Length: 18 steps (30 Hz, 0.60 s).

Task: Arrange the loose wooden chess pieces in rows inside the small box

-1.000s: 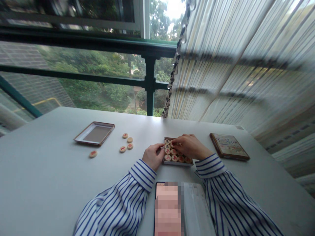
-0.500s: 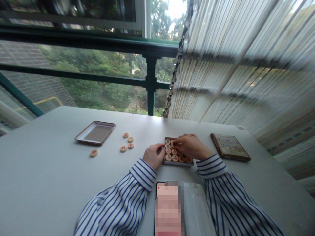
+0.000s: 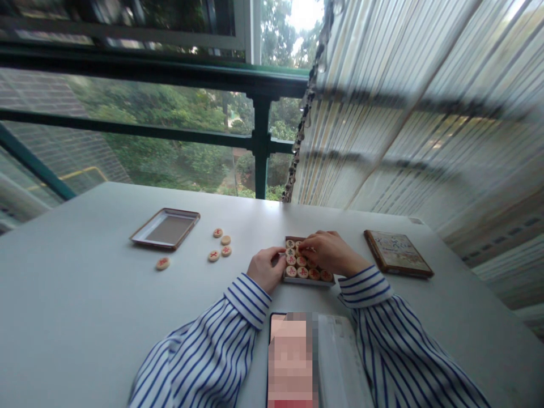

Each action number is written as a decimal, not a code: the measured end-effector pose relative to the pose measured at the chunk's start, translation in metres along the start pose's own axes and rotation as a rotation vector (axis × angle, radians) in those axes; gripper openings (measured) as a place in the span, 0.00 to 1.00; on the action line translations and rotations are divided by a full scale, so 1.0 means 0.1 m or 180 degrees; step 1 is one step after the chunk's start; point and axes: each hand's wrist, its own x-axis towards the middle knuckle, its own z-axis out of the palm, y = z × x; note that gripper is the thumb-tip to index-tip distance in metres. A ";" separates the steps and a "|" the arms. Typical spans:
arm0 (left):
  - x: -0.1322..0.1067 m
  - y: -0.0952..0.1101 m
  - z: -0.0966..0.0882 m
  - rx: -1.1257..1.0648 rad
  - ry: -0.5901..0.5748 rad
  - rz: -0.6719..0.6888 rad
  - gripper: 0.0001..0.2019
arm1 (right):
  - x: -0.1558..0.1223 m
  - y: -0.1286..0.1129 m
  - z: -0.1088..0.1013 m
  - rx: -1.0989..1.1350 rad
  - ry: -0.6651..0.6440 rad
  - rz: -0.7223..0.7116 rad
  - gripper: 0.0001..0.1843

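Note:
A small box tray (image 3: 306, 280) filled with several round wooden chess pieces (image 3: 297, 267) marked in red sits on the white table (image 3: 85, 317). My left hand (image 3: 264, 268) is curled against the tray's left edge, steadying it. Over the tray's far right part lies my right hand (image 3: 328, 251), its fingertips pinched on a piece in the upper rows. Both sleeves are blue-and-white striped.
Several loose pieces (image 3: 219, 246) lie left of the tray, one more piece (image 3: 162, 263) further left. An empty box lid (image 3: 165, 228) stands at the left, a printed box lid (image 3: 398, 253) at the right. A phone (image 3: 290, 362) and a white case (image 3: 342, 362) lie near me.
Almost nothing has changed; my right hand's fingers shifted slightly over the pieces in the tray, and the view drifted a little.

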 end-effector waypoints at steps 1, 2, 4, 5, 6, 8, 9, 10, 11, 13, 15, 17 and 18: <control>0.00 0.00 0.00 0.0005 0.0008 -0.0003 0.12 | 0.00 0.00 0.00 0.0002 -0.0019 -0.0006 0.12; 0.00 0.00 0.00 0.0012 0.0013 -0.0005 0.12 | 0.00 -0.01 -0.01 0.0002 -0.0042 -0.0013 0.12; 0.00 0.00 0.00 0.0024 0.0007 -0.0014 0.12 | -0.01 -0.01 -0.03 -0.0001 -0.0069 -0.0026 0.13; 0.00 0.00 0.00 0.0026 -0.0001 -0.0022 0.12 | -0.01 -0.02 -0.03 0.0000 -0.0070 -0.0031 0.13; 0.00 0.00 0.00 0.0024 -0.0010 -0.0030 0.12 | -0.01 -0.02 -0.04 0.0003 -0.0070 -0.0036 0.13; 0.00 0.00 -0.01 0.0021 -0.0018 -0.0037 0.12 | -0.01 -0.03 -0.04 0.0009 -0.0074 -0.0030 0.13; 0.00 0.00 0.00 0.0024 -0.0016 -0.0033 0.12 | -0.01 -0.03 -0.04 0.0012 -0.0086 -0.0021 0.13; 0.00 0.00 0.00 0.0026 -0.0010 -0.0024 0.12 | -0.01 -0.03 -0.04 0.0012 -0.0104 -0.0007 0.13; 0.00 0.00 0.00 0.0029 -0.0003 -0.0017 0.12 | -0.01 -0.03 -0.04 0.0010 -0.0118 0.0002 0.13; 0.00 0.00 0.00 0.0033 0.0004 -0.0015 0.12 | -0.01 -0.03 -0.04 0.0004 -0.0131 0.0011 0.13; 0.00 -0.01 0.00 0.0032 -0.0002 -0.0019 0.12 | -0.01 -0.04 -0.05 0.0007 -0.0131 0.0026 0.13; 0.00 -0.01 0.00 0.0033 -0.0003 -0.0023 0.12 | -0.01 -0.04 -0.06 0.0017 -0.0150 0.0053 0.13; 0.00 -0.01 0.00 0.0036 0.0001 -0.0020 0.12 | -0.01 -0.05 -0.06 0.0020 -0.0168 0.0072 0.13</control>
